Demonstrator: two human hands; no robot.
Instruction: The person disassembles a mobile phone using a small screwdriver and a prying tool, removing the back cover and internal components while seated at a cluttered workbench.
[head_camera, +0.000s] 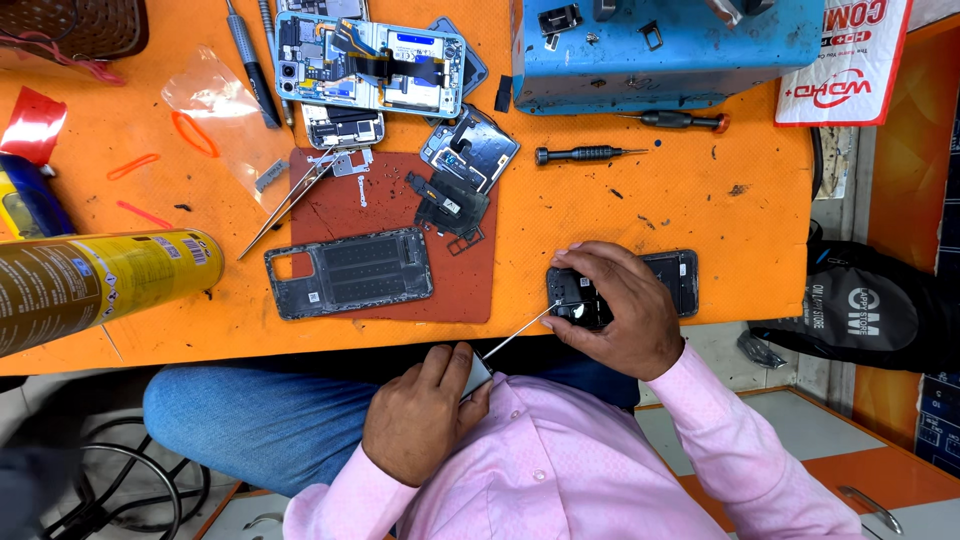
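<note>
Nearest to the camera, a pink shirt and a knee in blue jeans, below the edge of the orange tabletop. Just above the shirt, the left hand, fingers curled and pinching a small grey tool. From this tool, a thin pale needle slanting up and right, its tip touching a black phone body. This phone body lying at the near edge of the tabletop, partly over the edge, covered in its left part by the right hand. Fingers of the right hand bent over the top of the phone body and pressing on it, thumb at the lower side, near the needle tip.

To the left, on a red-brown mat, a dark phone frame lying flat, well apart from both hands. Beside it, small black parts and thin tweezers. Further back, an opened phone with boards visible, a blue box, and two screwdrivers. At far left, a yellow spray can on its side.
</note>
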